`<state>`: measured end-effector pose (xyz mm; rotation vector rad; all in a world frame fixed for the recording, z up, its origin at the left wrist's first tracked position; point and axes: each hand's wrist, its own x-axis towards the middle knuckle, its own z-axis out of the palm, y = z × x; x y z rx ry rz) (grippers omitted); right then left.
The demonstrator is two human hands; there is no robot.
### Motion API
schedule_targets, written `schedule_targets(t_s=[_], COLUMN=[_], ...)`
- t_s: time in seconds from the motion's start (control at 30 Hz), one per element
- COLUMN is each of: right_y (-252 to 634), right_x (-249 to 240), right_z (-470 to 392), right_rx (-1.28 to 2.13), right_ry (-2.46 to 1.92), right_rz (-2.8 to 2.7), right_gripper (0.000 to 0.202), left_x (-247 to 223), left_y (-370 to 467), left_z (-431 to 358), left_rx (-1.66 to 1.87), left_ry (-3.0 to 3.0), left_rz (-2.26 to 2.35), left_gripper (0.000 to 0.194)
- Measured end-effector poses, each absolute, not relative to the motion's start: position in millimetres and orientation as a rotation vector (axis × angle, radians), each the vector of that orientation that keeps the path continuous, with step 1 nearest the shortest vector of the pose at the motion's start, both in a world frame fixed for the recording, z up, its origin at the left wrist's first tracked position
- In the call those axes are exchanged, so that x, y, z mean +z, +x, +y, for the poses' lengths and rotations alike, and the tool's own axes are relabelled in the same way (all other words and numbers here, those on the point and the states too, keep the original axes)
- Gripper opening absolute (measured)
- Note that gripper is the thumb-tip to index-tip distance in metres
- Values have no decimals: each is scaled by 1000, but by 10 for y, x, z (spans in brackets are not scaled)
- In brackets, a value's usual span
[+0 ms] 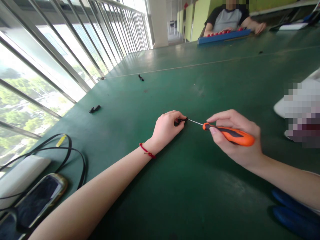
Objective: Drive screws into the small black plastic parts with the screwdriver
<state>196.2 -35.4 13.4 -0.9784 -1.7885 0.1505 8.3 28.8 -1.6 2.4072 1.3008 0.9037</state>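
My left hand [168, 128], with a red cord bracelet [147, 151] at the wrist, pinches a small black part [180, 120] just above the green table [195, 186]. My right hand [237, 136] is wrapped round the orange and black handle of a screwdriver [238, 136]. The thin metal shaft points left, and its tip meets the black part at my left fingertips. How the tip sits in the part is too small to tell.
Two small black pieces [95, 109] [141, 77] lie at the left and further back. A phone [37, 196], a white box [25, 176] and black cables are at the lower left. Metal railings [75, 43] line the left edge. Across the table a person [228, 20] sits behind a blue tray [223, 37].
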Motion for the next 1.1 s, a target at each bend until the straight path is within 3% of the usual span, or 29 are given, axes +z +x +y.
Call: schedule_targets(t_s=[0.17,0.27,0.43,0.5,0.8,0.97,1.1], right_y=[1967,1977,1980,1975,1971,1968,1961], right_x=[76,76,117,123,80,125,128], right_z=[-257,-253,-356,-376,-261,-347,-381], right_rx=[156,214,158,149,194,152,185], right_ry=[-775,-789,-1023,-1031,-784,-1037,-1028], right_rz=[-1547,-1572,-1738,-1751,-1557,-1718,-1753], right_gripper=[49,56,11,8,56,11,10], left_x=[-17,-16,-17,-18,-25,-17,-16], left_y=[78,78,79,79,79,82,81], left_z=[290,292,292,292,291,293,297], left_rx=[906,903,902,900,906,899,904], left_ry=[2408,2413,2415,2410,2414,2411,2399], left_rz=[1295,1290,1303,1309,1293,1301,1304], left_gripper=[16,16,16,16,16,16,16])
